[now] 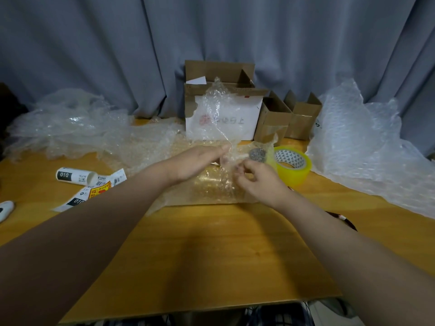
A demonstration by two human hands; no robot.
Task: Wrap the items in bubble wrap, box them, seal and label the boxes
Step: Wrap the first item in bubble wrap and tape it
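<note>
Both forearms reach forward over the wooden table (211, 255), bare, converging at mid-table. Left hand (200, 163): palm turned inward, fingers held nearly straight and together, pointing right, with the tips against the bubble wrap sheet (216, 114). The thumb is hidden, so I cannot tell whether this hand pinches the sheet or only touches it. Right hand (256, 178): back of hand up, fingers curled in, thumb and fingertips pinching a fold of the same sheet just beside the left fingertips. The sheet lies partly flat on the table under both hands, and one flap stands up from the left fingertips in front of the large cardboard box (244, 114) with the white label. Item being wrapped: a small round dark grey object (257, 154), seen through the wrap just beyond the right hand, near the yellow tape roll (292, 167). Two small open boxes (274, 116) stand right of the large one. Loose bubble wrap is heaped at far left (70, 123) and far right (357, 142). A white tube marked 010 (75, 176) and printed labels (101, 187) lie left of the left forearm.
</note>
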